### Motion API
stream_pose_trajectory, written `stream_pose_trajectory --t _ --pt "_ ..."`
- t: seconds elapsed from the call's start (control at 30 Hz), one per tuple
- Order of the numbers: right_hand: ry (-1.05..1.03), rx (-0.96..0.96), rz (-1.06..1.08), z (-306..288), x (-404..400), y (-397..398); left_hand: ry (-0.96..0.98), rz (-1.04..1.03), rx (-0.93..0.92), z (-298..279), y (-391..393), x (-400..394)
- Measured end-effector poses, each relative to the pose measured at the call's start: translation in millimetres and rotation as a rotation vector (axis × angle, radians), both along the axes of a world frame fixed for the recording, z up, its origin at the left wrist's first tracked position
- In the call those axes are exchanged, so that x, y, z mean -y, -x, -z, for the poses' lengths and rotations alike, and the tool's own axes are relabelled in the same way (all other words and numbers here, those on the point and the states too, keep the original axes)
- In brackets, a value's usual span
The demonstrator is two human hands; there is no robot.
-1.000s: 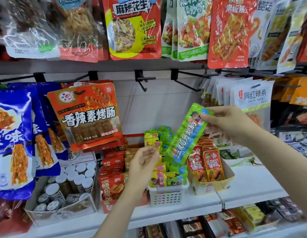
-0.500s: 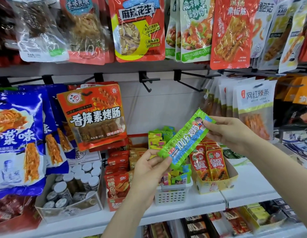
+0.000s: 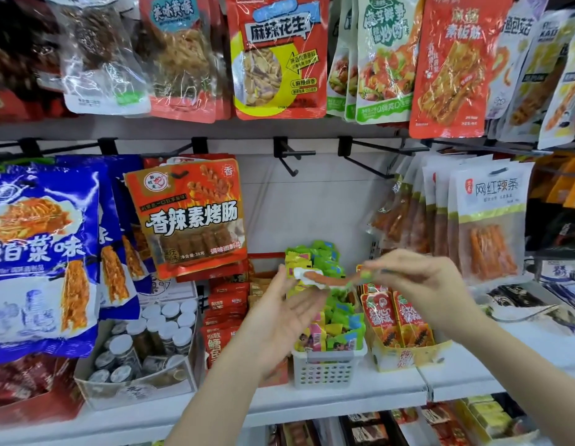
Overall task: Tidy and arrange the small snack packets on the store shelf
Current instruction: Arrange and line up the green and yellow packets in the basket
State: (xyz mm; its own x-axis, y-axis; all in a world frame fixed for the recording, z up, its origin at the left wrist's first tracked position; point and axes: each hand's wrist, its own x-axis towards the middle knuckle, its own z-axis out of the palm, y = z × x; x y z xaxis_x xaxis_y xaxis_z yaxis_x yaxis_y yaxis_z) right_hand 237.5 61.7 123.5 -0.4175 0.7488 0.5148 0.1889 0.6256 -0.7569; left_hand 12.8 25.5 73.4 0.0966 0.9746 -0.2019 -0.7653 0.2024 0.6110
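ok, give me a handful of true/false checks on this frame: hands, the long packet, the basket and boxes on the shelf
1. The right hand pinches one end of the long snack packet. True.
2. The left hand is a closed fist, clear of the packet. False: its fingers are straight and the palm is open, with the packet's other end at its fingertips.
3. The white perforated basket holds small green, yellow and pink packets. True.
4. The packet already lies inside the basket. False: it is held in the air above the basket.
5. The yellow box right of the basket holds white-capped jars. False: it holds upright red packets; the white-capped jars sit in a box further left.
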Motion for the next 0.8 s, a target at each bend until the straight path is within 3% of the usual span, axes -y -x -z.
stream_pose_trajectory --t 0.13,0.27,0.37,0.43,0.53,0.63,0.8 --pt "-0.022 0.114 -0.178 22 13 9 -0.085 -0.101 -0.359 -1 7 -12" --pt "-0.041 0.306 -0.214 40 15 12 -0.084 -0.204 -0.651 0 16 -15" --pt "0.157 0.396 -0.35 47 12 11 -0.101 -0.267 -0.799 -2 21 -14" --pt "0.428 0.208 -0.428 48 13 14 -0.135 -0.276 -0.884 -4 21 -11" --pt "0.678 -0.266 -0.167 44 14 34 -0.184 -0.193 -1.011 -7 13 -4" --pt "0.616 -0.273 0.143 39 13 54 -0.229 -0.075 -0.989 -11 0 3" --pt "0.491 -0.332 0.217 33 17 63 -0.295 -0.119 -0.92 -24 -6 10"
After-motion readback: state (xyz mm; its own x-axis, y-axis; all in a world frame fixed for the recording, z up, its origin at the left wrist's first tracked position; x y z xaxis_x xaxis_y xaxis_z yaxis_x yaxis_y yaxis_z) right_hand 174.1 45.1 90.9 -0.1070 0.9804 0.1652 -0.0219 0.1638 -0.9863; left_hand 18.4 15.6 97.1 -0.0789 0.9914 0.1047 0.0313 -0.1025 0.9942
